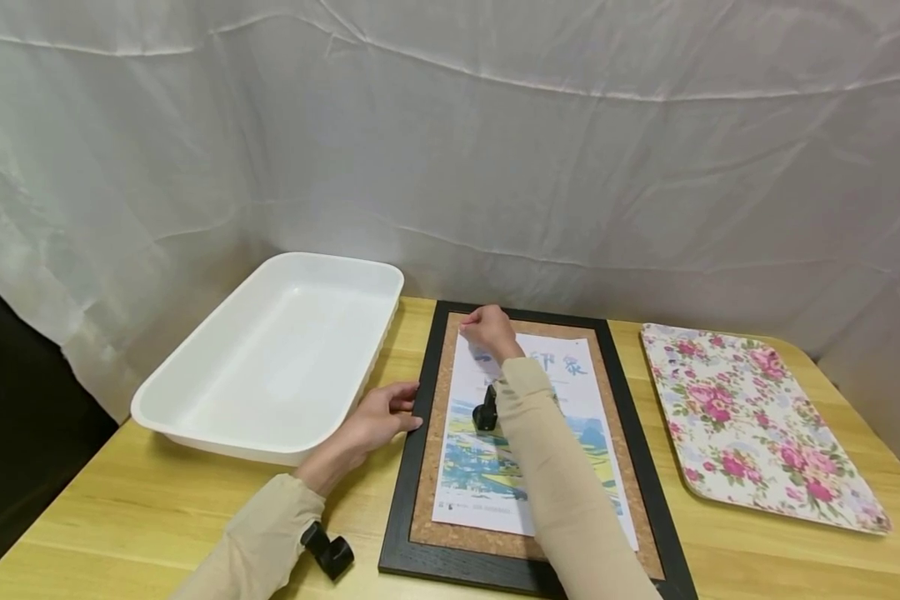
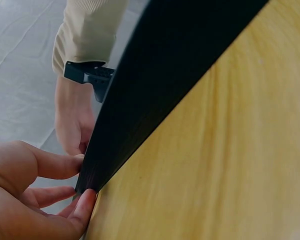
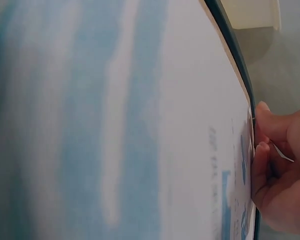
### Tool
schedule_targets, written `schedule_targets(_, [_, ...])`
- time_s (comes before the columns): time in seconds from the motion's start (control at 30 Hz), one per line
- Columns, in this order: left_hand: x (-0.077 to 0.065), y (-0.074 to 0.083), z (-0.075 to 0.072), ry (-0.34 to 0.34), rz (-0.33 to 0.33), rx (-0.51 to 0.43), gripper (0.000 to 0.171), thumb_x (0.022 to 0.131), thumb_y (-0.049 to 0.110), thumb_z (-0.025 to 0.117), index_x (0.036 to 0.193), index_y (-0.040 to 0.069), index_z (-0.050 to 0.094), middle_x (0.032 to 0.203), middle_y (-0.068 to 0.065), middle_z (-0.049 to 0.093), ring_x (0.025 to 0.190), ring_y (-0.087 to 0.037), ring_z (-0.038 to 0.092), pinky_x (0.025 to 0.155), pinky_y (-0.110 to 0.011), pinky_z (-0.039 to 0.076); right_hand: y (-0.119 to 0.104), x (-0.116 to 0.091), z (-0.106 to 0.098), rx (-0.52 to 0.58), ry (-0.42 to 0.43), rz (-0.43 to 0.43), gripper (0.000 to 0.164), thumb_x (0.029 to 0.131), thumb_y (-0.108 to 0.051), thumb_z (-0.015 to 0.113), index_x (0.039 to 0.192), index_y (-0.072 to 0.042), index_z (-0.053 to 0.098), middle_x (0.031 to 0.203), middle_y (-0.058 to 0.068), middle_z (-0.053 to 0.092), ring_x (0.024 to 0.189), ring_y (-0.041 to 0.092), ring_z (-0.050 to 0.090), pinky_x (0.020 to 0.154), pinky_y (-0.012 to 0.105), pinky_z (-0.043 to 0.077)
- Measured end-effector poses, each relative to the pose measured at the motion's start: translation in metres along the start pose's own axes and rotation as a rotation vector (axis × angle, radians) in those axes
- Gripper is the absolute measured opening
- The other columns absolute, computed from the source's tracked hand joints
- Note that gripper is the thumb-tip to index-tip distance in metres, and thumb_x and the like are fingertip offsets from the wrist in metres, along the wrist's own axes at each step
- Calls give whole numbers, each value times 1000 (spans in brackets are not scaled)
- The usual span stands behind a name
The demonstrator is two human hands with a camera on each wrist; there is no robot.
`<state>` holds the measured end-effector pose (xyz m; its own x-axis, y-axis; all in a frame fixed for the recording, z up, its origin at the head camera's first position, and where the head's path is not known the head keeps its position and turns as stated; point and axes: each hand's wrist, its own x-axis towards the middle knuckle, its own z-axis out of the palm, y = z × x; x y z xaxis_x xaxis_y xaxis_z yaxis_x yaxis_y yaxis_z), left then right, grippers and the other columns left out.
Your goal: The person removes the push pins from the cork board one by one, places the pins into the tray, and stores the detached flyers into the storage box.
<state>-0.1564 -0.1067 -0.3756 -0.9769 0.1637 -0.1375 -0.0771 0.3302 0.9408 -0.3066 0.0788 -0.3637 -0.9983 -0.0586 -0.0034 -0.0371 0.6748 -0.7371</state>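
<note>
A black-framed cork board [image 1: 624, 429] lies on the table with a printed poster [image 1: 480, 383] on its cork. The poster has blue lettering and a blue-yellow landscape; a tiny dark dot shows near its upper right corner. My right hand [image 1: 489, 331] is at the poster's upper left corner, fingers bent and thumb against them. In the right wrist view, a thin pin-like thing [image 3: 254, 118] shows at the thumb tip, mostly hidden by the fingers. My left hand [image 1: 378, 417] holds the frame's left edge, fingertips at its upper edge and thumb against the side.
A deep white basin [image 1: 270, 358] stands at the left, its near right corner close to the left wrist. To the right lies a floral tray [image 1: 750, 442]. Behind the wooden table [image 1: 112, 517] hangs a pale grey cloth [image 1: 495, 167].
</note>
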Motion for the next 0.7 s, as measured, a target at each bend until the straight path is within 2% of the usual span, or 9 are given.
schedule_targets(0.23, [0, -1, -2, -1, 1, 14, 58, 87, -7, 63, 141, -6, 43, 132, -20, 53, 115, -32, 51, 87, -38, 48, 6, 0, -4, 129, -39, -6, 17, 92, -13, 66, 98, 2, 69, 100, 14, 65, 88, 23, 58, 83, 36, 48])
schedule_targets(0.37, [1, -2, 0, 3, -5, 4, 57, 86, -7, 64, 141, -5, 45, 132, -19, 54, 114, -32, 52, 88, -39, 48, 9, 0, -9, 161, -46, -7, 17, 94, -13, 65, 101, 1, 69, 102, 13, 65, 88, 21, 57, 79, 32, 47])
schedule_targets(0.53, [1, -2, 1, 0, -7, 1, 57, 87, -7, 64, 141, -5, 45, 132, -18, 54, 115, -31, 52, 88, -40, 48, 11, -1, -19, 160, -66, -1, 19, 93, -16, 67, 101, 0, 69, 99, 11, 64, 80, 17, 55, 70, 27, 47])
schedule_targets(0.7, [1, -1, 1, 2, -9, 2, 57, 87, -7, 64, 141, -4, 45, 130, -17, 55, 115, -31, 53, 88, -40, 48, 13, -2, -35, 134, -75, 19, 20, 92, -16, 67, 103, 0, 69, 101, 11, 63, 82, 20, 57, 71, 29, 48])
